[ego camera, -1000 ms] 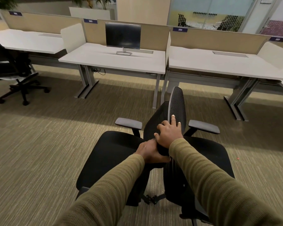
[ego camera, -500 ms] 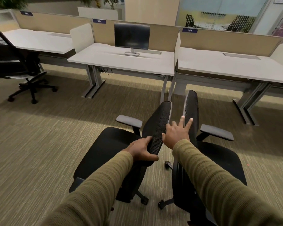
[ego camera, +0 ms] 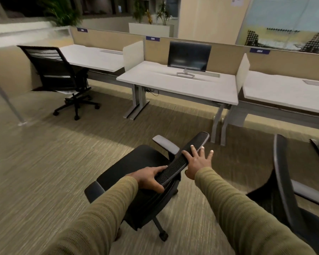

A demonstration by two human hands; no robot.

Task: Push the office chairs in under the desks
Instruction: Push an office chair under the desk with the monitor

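On carpet, short of the desk row: chair (ego camera: 136, 162) stands well apart from the desk (ego camera: 173, 83) that carries a monitor (ego camera: 189, 56). Seat is turned obliquely, not squared to the desk.

Grip: left hand (ego camera: 149, 178) is curled round the top rim of the backrest (ego camera: 191, 146), thumb on the near face, fingers over the mesh. Right hand (ego camera: 197, 162) is flat, fingers straight and spread, holding nothing; it lies at the rim further along, contact not certain.

Handling (judgement): castors (ego camera: 163, 236) should make it roll with light force, though the carpet will drag a little. Seat swivels on its post, so a one-handed push will likely spin it rather than drive it. Mesh looks springy; the rim frame is the stiff part. Best hold is both hands on the rim, set apart, to steer.

Watch: armrest (ego camera: 166, 144) may catch the desk edge; clearance cannot be told. Second chair (ego camera: 282, 181) stands near on the right.
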